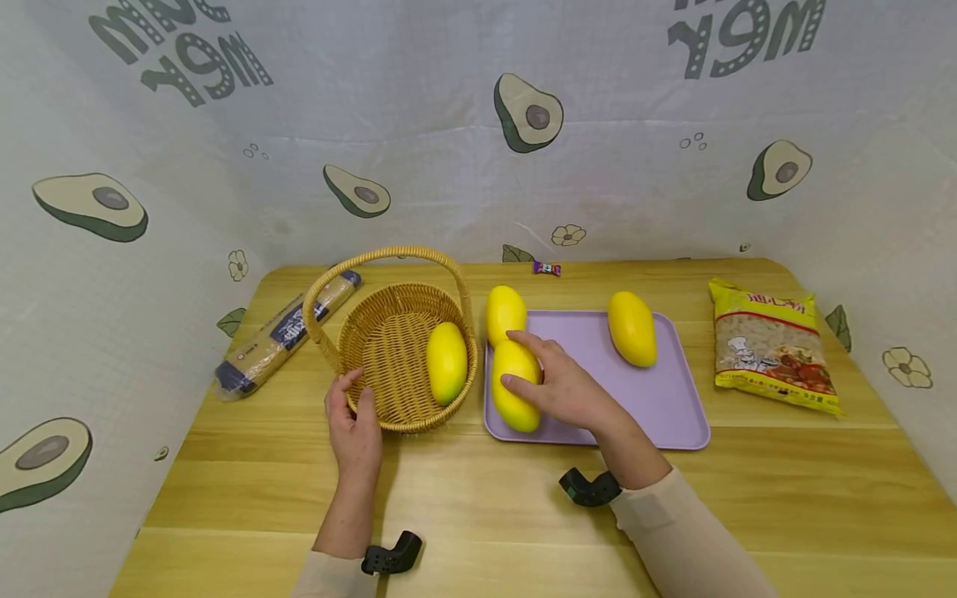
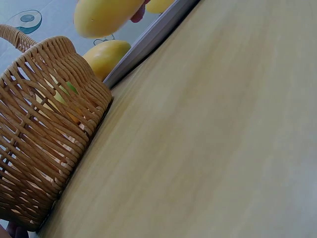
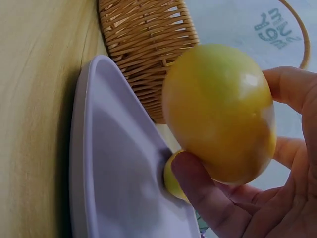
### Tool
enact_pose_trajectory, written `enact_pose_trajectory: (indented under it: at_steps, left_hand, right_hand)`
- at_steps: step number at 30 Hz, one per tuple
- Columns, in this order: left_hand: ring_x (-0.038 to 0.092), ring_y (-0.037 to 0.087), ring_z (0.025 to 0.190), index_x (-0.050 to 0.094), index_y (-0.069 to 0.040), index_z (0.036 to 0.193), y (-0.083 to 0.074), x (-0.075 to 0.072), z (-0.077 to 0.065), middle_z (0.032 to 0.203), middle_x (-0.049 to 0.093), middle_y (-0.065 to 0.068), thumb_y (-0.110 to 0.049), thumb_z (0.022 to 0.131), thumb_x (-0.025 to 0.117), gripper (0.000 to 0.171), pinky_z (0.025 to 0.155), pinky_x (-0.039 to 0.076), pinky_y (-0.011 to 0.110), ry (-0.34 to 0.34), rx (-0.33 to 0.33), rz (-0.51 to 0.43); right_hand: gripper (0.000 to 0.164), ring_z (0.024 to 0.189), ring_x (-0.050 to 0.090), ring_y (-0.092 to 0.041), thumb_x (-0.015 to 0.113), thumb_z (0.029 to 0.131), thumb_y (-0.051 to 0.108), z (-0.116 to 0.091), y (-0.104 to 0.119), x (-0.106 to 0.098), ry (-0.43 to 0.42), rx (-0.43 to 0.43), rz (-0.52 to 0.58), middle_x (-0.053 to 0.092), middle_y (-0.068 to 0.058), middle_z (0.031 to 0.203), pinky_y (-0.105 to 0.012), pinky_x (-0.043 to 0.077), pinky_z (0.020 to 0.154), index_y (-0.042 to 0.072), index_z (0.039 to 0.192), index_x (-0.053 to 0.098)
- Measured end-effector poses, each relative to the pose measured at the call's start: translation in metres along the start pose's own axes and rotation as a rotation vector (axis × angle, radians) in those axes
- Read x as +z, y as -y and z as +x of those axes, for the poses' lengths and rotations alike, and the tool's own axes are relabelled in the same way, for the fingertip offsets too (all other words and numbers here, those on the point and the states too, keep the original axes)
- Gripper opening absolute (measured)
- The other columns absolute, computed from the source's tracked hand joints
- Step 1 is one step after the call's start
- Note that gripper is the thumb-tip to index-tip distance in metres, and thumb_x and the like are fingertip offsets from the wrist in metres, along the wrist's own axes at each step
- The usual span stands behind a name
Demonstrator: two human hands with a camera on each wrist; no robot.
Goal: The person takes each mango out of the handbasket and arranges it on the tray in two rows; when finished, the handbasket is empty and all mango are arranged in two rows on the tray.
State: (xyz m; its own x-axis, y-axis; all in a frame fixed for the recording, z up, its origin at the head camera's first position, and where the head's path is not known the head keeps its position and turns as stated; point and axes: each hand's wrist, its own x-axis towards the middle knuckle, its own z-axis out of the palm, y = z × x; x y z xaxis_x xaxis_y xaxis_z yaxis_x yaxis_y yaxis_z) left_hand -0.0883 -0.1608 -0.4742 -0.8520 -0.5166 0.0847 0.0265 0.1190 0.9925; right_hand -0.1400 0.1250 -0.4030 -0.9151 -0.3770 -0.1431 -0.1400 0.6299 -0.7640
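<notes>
My right hand (image 1: 564, 386) grips a yellow mango (image 1: 514, 386) over the left part of a lilac tray (image 1: 598, 415). In the right wrist view, the thumb and fingers hold this mango (image 3: 218, 114) from opposite sides, above the tray surface. My left hand (image 1: 355, 432) is at the front left side of a wicker basket (image 1: 407, 425), thumb and fingers spread against it. Inside the basket, at its right, lies another mango (image 1: 447, 364) with a green end. A further mango (image 1: 506, 314) sits at the tray's back left corner, and one mango (image 1: 631, 328) at its back right.
Behind the basket's left side lies a long packet of noodles (image 1: 287, 328). A yellow food bag (image 1: 773, 345) rests right of the tray. At the table's back edge is a small purple wrapped candy (image 1: 547, 268). The basket's tall handle (image 1: 404, 252) arches above it.
</notes>
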Motion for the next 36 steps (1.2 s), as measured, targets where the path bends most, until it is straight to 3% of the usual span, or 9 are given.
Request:
enact_pose_trajectory:
  at_steps: [4, 10, 17, 36]
  left_hand:
    - [0.017, 0.031, 0.157, 0.058, -0.002, 0.132, 0.000, 0.000, 0.000, 0.160, 0.033, 0.015, -0.011, 0.101, 0.052, 0.033, 0.128, 0.013, 0.053, 0.001, -0.003, 0.000]
    - [0.017, 0.030, 0.157, 0.058, -0.002, 0.132, 0.001, 0.000, 0.000, 0.161, 0.033, 0.014, -0.011, 0.101, 0.052, 0.033, 0.128, 0.014, 0.053, 0.000, -0.006, 0.000]
    - [0.017, 0.030, 0.157, 0.056, -0.001, 0.133, 0.000, 0.000, 0.000, 0.161, 0.031, 0.014, -0.011, 0.101, 0.051, 0.033, 0.128, 0.015, 0.054, 0.006, -0.011, -0.012]
    - [0.018, 0.030, 0.157, 0.057, -0.001, 0.133, -0.002, 0.001, 0.000, 0.161, 0.032, 0.014, -0.012, 0.101, 0.052, 0.034, 0.128, 0.014, 0.053, -0.003, -0.023, -0.003]
  right_hand:
    - [0.079, 0.134, 0.049, -0.037, 0.069, 0.095, 0.041, 0.002, -0.002, 0.003, 0.033, 0.018, -0.011, 0.041, -0.025, 0.155, -0.060, 0.038, 0.115, 0.017, 0.160, 0.031]
    - [0.079, 0.129, 0.052, -0.034, 0.072, 0.093, 0.041, 0.003, -0.002, 0.007, 0.049, 0.010, -0.038, 0.047, -0.023, 0.151, -0.057, 0.042, 0.111, 0.020, 0.159, 0.035]
    - [0.078, 0.136, 0.050, -0.036, 0.072, 0.093, 0.041, 0.003, -0.003, 0.010, 0.072, 0.016, -0.043, 0.047, -0.021, 0.153, -0.058, 0.040, 0.114, 0.018, 0.158, 0.037]
    - [0.073, 0.122, 0.056, -0.032, 0.070, 0.093, 0.045, 0.008, -0.005, 0.019, 0.023, 0.021, -0.107, 0.057, -0.021, 0.139, -0.053, 0.046, 0.105, 0.011, 0.153, 0.044]
